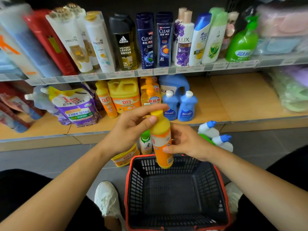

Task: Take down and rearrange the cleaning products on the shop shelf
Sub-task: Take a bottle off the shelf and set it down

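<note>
Shop shelving fills the background: an upper shelf [150,72] edged with a price-label rail carries a row of upright shampoo and body-wash bottles, and a wood-toned lower shelf [233,97] carries detergents to the left and bare board to the right. Grey tiled floor [50,157] runs in front of it. A black mesh basket [129,180] with a red rim stands on the floor between the person's white shoes [106,197]. The left hand [128,130] has its grip clamped on the neck and cap of the orange bottle [160,135], thumb on the shoulder; the right hand [188,142] has its grip clamped round the label. The bottle is held slightly tilted, its base over the basket's far rim. On the lower shelf stand a purple pouch [76,107], a yellow jug [124,95] and two blue bottles [187,107]. White bottles with blue caps [208,129] lie on the floor just beyond the right hand.
</note>
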The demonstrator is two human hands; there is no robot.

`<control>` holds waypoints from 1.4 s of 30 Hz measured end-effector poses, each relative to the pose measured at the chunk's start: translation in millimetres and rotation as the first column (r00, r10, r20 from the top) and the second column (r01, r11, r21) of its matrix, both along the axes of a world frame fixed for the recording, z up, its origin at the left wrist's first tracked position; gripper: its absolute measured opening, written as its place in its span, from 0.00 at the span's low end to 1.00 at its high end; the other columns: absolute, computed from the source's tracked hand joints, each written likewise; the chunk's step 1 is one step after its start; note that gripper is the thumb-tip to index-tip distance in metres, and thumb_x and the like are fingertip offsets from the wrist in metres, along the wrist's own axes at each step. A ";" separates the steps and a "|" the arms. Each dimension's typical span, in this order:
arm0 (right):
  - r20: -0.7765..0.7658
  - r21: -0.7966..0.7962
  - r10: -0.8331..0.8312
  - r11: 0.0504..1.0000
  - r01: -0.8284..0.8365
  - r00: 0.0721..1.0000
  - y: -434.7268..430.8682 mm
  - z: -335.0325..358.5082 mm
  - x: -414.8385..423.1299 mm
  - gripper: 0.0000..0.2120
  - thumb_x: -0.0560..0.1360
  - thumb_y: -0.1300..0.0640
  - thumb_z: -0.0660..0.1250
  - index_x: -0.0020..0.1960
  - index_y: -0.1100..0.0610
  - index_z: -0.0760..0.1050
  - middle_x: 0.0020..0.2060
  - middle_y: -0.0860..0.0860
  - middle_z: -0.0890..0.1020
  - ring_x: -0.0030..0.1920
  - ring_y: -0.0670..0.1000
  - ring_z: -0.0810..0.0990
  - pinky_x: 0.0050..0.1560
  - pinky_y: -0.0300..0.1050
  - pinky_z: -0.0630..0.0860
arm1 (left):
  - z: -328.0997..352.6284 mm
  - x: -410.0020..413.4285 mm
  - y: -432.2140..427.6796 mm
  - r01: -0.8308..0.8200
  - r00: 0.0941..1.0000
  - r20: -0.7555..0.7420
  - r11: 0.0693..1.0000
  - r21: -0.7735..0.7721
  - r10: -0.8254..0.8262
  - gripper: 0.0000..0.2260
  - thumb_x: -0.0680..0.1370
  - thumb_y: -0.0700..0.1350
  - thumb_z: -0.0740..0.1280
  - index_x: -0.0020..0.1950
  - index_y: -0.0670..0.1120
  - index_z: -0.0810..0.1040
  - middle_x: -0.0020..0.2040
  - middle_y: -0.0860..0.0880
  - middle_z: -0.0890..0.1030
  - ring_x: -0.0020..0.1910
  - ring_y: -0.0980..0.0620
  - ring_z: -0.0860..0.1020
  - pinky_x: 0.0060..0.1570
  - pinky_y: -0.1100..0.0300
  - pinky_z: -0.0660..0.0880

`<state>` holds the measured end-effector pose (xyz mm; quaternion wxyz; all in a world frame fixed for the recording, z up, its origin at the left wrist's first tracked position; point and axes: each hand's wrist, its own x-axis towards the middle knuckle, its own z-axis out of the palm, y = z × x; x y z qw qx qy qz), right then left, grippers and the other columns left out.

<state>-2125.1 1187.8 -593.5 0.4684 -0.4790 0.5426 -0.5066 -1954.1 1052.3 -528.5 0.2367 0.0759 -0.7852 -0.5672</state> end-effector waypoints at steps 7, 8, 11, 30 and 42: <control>-0.091 -0.025 -0.073 0.997 0.071 0.993 -1.3 1.2 11.8 0.30 0.69 0.65 0.78 0.68 0.52 0.73 0.59 0.51 0.83 0.60 0.53 0.81 0.61 0.53 0.79 | -1.0 -0.8 11.9 -0.183 0.978 -0.094 0.982 0.040 0.186 0.17 0.79 0.39 0.68 0.69 0.42 0.77 0.60 0.48 0.85 0.62 0.49 0.82 0.58 0.53 0.80; -0.131 -0.050 -0.127 0.991 0.121 0.983 -2.3 0.1 13.4 0.32 0.67 0.62 0.80 0.68 0.51 0.74 0.58 0.50 0.83 0.59 0.53 0.82 0.60 0.55 0.79 | -1.9 -0.2 12.5 -0.226 0.968 -0.102 0.974 0.030 0.228 0.18 0.78 0.39 0.69 0.68 0.42 0.78 0.59 0.49 0.85 0.61 0.49 0.82 0.58 0.52 0.81; -0.257 -0.123 -0.299 0.953 0.276 0.919 -3.3 -3.5 16.9 0.38 0.61 0.51 0.84 0.69 0.47 0.73 0.54 0.46 0.84 0.55 0.48 0.83 0.57 0.56 0.80 | -4.1 0.6 13.3 -0.362 0.928 -0.108 0.931 -0.036 0.357 0.18 0.76 0.43 0.72 0.66 0.44 0.80 0.55 0.52 0.86 0.55 0.49 0.85 0.54 0.52 0.83; -0.392 -0.192 -0.360 0.932 0.308 0.846 -0.9 -5.8 18.4 0.40 0.61 0.46 0.82 0.69 0.42 0.71 0.50 0.42 0.83 0.51 0.42 0.81 0.50 0.39 0.79 | -3.3 2.1 10.9 -0.366 0.929 -0.081 0.929 -0.059 0.361 0.15 0.79 0.37 0.69 0.60 0.55 0.82 0.48 0.64 0.85 0.50 0.60 0.82 0.51 0.61 0.82; -0.414 -0.189 -0.341 0.939 0.287 0.844 -0.8 -8.9 18.3 0.40 0.62 0.47 0.83 0.70 0.44 0.71 0.51 0.41 0.82 0.52 0.41 0.80 0.50 0.33 0.76 | -3.2 4.5 9.1 -0.363 0.929 -0.088 0.931 -0.023 0.360 0.10 0.80 0.42 0.68 0.60 0.50 0.83 0.57 0.52 0.86 0.60 0.52 0.83 0.56 0.48 0.82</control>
